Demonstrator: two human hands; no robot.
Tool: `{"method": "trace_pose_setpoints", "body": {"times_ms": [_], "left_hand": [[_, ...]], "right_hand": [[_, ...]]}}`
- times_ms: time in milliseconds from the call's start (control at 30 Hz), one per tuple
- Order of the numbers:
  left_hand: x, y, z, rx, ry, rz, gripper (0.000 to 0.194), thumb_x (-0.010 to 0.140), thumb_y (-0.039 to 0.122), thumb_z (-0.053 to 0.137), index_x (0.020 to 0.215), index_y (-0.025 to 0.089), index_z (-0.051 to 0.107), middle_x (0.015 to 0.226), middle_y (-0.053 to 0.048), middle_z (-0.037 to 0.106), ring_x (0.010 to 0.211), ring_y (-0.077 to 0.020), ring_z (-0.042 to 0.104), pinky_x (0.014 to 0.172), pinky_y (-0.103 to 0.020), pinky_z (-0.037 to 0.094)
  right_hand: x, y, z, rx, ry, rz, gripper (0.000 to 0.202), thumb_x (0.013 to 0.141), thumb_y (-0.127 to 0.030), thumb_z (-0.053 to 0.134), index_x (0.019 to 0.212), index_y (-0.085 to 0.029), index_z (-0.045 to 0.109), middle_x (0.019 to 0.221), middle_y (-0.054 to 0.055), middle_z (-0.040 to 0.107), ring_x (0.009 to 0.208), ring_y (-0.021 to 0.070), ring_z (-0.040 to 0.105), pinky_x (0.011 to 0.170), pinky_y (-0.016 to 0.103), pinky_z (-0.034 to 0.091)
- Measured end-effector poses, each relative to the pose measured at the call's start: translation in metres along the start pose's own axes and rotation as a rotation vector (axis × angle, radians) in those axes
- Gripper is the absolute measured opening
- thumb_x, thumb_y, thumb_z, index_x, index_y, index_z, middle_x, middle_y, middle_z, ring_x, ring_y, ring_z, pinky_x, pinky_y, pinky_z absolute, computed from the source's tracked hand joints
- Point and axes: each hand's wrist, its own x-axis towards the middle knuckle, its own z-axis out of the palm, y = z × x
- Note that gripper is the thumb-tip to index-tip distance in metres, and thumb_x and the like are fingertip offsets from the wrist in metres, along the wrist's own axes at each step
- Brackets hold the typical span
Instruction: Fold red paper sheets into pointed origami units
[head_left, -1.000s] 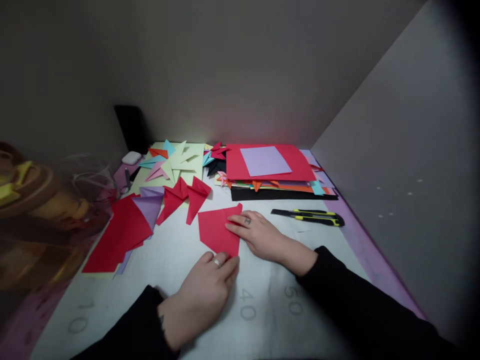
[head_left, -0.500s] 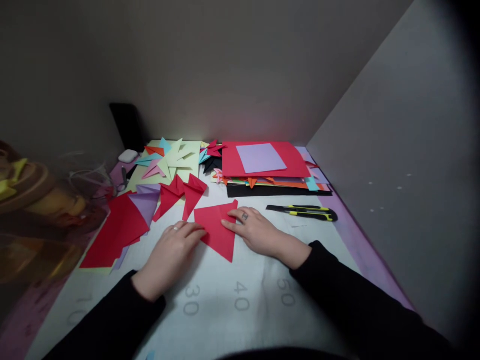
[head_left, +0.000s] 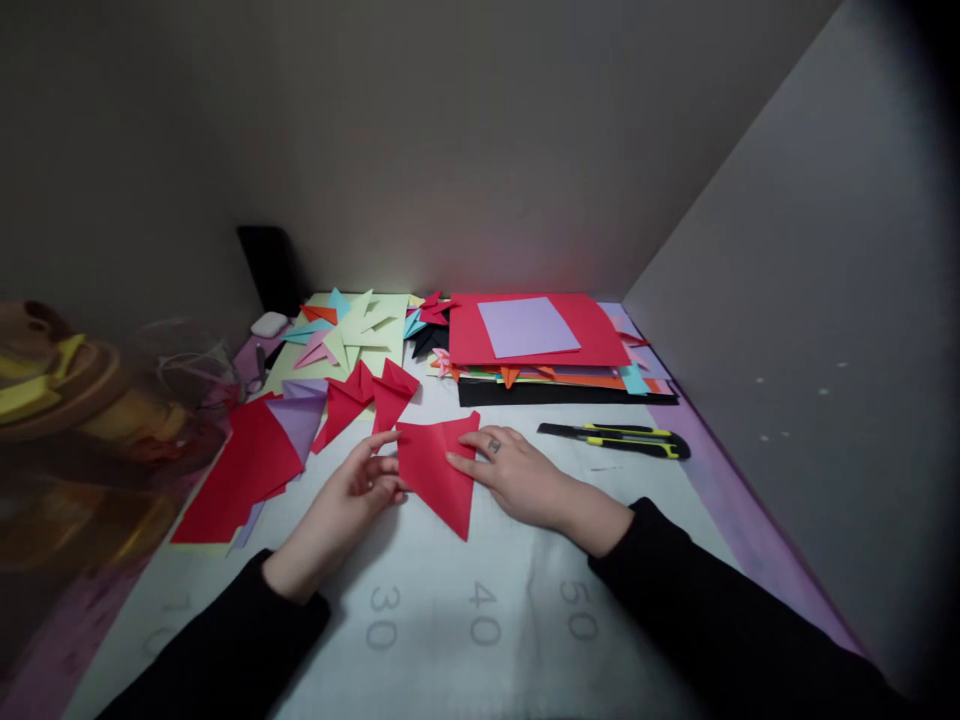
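A folded red paper [head_left: 435, 463] lies on the pale, numbered mat [head_left: 427, 680], its pointed end toward me. My right hand [head_left: 525, 478] rests its fingertips on the paper's right side, with the fingers stretched out. At the paper's left edge is my left hand [head_left: 356, 505], its fingers curved and apart; the index fingertip touches the upper left corner, and the other fingertips are beside the edge. Just beyond the left hand stand two folded red pieces [head_left: 349, 398].
Red sheets [head_left: 240, 470] lie at left beside a folded purple piece [head_left: 300, 415]. A box cutter [head_left: 615, 440] is at right. Behind are a paper stack [head_left: 600, 345], folded stars [head_left: 360, 325], a black phone-like object [head_left: 268, 270] and a white case [head_left: 269, 324]. Walls enclose the back and right.
My left hand has turned and its fingers have opened from lying over the paper's left part to its edge. My right hand stays on the paper. The view has shifted slightly.
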Motion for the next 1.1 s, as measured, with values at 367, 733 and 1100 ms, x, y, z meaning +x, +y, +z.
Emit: {"method": "trace_pose_setpoints", "body": {"times_ms": [367, 733, 1100], "left_hand": [[0.035, 0.021, -0.021, 1.079, -0.336, 0.666, 0.015, 0.085, 0.033, 0.061, 0.088, 0.027, 0.075, 0.097, -0.007, 0.062, 0.094, -0.0221, 0.054, 0.084, -0.036, 0.041], [0.076, 0.04, -0.002, 1.008, -0.609, 0.381, 0.025, 0.087, 0.037, 0.055, 0.081, 0.018, 0.07, 0.076, -0.003, 0.068, 0.071, -0.0158, 0.059, 0.067, -0.024, 0.041], [0.068, 0.041, 0.012, 1.144, -0.44, 0.301, 0.017, 0.081, 0.032, 0.062, 0.076, 0.018, 0.072, 0.077, -0.004, 0.071, 0.071, -0.0177, 0.061, 0.064, -0.026, 0.038]], "right_hand": [[-0.015, 0.0, 0.003, 0.076, 0.144, -0.193, 0.034, 0.094, -0.012, 0.043, 0.121, -0.024, 0.059, 0.12, 0.008, 0.06, 0.108, 0.0233, 0.048, 0.092, 0.041, 0.041], [-0.015, -0.006, -0.002, 0.129, 0.136, -0.298, 0.026, 0.098, -0.018, 0.04, 0.112, -0.019, 0.062, 0.114, 0.006, 0.064, 0.108, 0.02, 0.052, 0.089, 0.037, 0.041], [-0.028, -0.011, 0.005, 0.252, 0.184, -0.39, 0.023, 0.094, -0.014, 0.044, 0.105, -0.019, 0.064, 0.107, 0.006, 0.067, 0.1, 0.017, 0.058, 0.085, 0.034, 0.046]]}}
